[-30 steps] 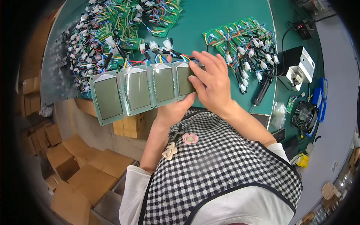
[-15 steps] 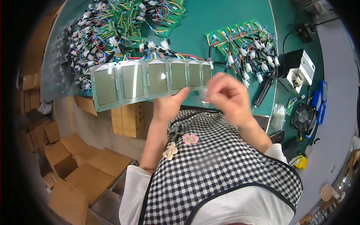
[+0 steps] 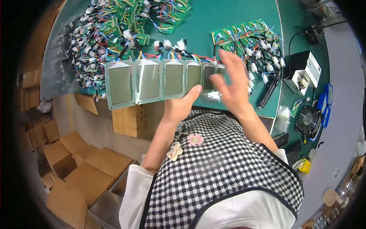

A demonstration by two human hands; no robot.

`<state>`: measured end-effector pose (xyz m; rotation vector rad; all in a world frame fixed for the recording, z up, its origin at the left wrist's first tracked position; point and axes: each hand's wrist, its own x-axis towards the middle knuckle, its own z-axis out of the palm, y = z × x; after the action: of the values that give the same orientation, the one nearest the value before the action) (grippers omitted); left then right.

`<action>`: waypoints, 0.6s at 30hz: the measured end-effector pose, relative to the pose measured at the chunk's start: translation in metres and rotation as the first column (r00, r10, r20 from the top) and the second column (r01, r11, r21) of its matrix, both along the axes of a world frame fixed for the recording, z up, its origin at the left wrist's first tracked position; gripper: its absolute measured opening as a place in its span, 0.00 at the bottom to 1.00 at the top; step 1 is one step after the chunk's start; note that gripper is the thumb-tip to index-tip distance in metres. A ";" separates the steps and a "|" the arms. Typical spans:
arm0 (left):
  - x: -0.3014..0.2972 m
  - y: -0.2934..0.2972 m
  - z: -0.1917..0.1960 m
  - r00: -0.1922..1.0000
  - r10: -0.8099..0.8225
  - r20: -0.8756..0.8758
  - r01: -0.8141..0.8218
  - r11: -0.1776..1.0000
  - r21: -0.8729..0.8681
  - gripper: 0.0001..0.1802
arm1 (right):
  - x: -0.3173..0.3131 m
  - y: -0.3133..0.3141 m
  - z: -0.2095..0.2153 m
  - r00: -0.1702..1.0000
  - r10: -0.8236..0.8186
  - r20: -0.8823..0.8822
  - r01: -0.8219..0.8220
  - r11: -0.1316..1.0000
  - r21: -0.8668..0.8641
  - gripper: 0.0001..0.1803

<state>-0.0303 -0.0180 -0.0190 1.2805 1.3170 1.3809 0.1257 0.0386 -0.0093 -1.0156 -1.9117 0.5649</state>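
Observation:
My left hand (image 3: 178,108) grips the lower edge of a strip of joined circuit boards (image 3: 149,81), its thumb lying on the front. Several grey-green rectangular LCD screens sit side by side along the strip, with coloured wires and white connectors trailing behind its top edge. At the strip's right end, my right hand (image 3: 235,91) is raised with its fingers apart, covering part of the last screens. Whether it touches the strip is hard to tell. Below that end lies some crumpled clear plastic film (image 3: 213,96).
Wired green boards (image 3: 95,44) are heaped at the table's left; another wired board panel (image 3: 244,32) lies right of centre. Beside it rest a black pen-shaped tool (image 3: 268,91), a metal-and-black box (image 3: 305,72) and a small fan (image 3: 308,119). Open cardboard boxes (image 3: 91,179) stand lower left.
The strip has shifted right with my left hand. My right hand has gone from curled fingers to spread ones, rising at the strip's right end.

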 end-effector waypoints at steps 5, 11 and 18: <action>0.008 -0.003 0.003 0.995 0.000 -0.101 0.010 0.995 0.099 0.29 | -0.043 -0.016 0.021 0.968 0.051 0.247 -0.057 0.998 0.017 0.29; 0.006 -0.009 0.006 0.988 -0.013 -0.155 0.036 0.988 0.147 0.26 | -0.051 -0.021 0.011 0.998 -0.013 0.069 0.001 0.984 0.177 0.17; 0.005 -0.008 -0.012 0.977 0.063 -0.204 -0.045 0.995 0.089 0.22 | -0.041 -0.023 0.021 0.900 0.150 -0.410 -0.272 0.927 -0.258 0.06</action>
<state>-0.0256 -0.0264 -0.0308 1.4878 1.4556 1.3818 0.0846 0.0157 0.0120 -0.8110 -1.6170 1.1369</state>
